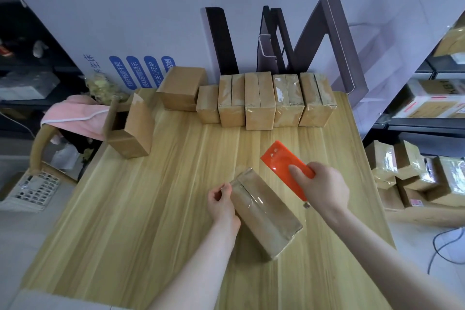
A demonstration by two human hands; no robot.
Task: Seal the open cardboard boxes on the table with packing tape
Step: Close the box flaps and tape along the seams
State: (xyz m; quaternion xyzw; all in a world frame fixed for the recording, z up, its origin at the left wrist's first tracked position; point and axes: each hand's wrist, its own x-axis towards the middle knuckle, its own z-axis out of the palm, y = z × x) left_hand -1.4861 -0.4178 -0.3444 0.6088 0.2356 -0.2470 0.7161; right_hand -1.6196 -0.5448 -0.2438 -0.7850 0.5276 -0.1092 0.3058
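A cardboard box [266,211] lies at an angle on the wooden table [151,209] in front of me, with clear tape over its top seam. My left hand [222,202] pinches the tape end at the box's far left corner. Just right of the box, my right hand [320,187] grips an orange tape dispenser [284,163], lifted above the table. An open box [128,128] with raised flaps stands at the table's left. Several taped boxes [264,100] stand in a row along the far edge.
A large white printed carton [176,20] walls off the back, with dark frame pieces [334,40] leaning on it. A pink cloth [75,116] and a keypad device [32,191] lie off the left edge. More taped boxes [415,176] are stacked on the right.
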